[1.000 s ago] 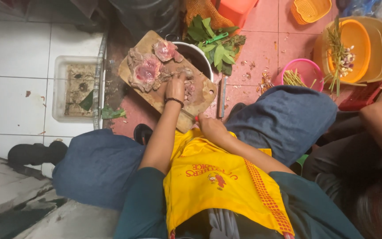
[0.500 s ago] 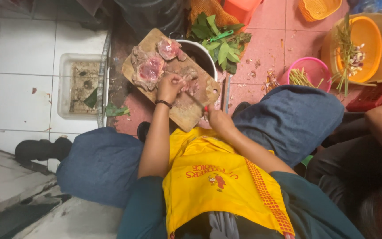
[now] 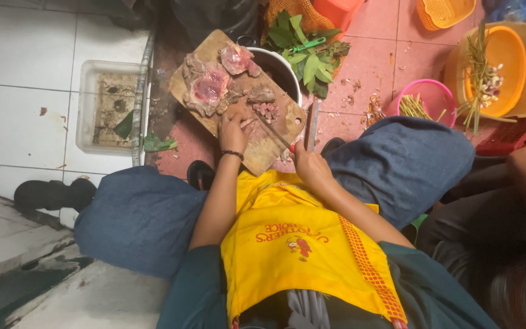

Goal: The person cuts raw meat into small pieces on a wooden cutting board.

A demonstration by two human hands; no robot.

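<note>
— Pink-tiled floor (image 3: 366,42), scattered with scraps, serves as the kitchen: a person in a yellow apron (image 3: 299,244) crouches over a worn wooden cutting board (image 3: 263,152) laid across a dark round pot (image 3: 284,70). What are the hands doing?

— Left hand (image 3: 234,131) presses down on a strip of raw red meat (image 3: 248,122) near the board's middle, fingers (image 3: 229,119) curled onto it. Right hand (image 3: 308,164) is closed around the handle of a long kitchen knife (image 3: 273,131), blade angled across the board toward the small diced pieces (image 3: 267,109).

— And the rest of the meat?

— Two large pink slabs (image 3: 208,88) lie at the board's far end, uncut.

— How is such a cut best made?

— Judging from the pose, fingertips should stay tucked back from the edge, the blade drawn in even strokes, and the board kept steady, since it overhangs the pot.

— Surroundings?

— Green leaves (image 3: 305,52) beyond the pot; an orange plastic basin (image 3: 506,55) and a pink bowl (image 3: 436,94) of stalks sit well to the right.
</note>
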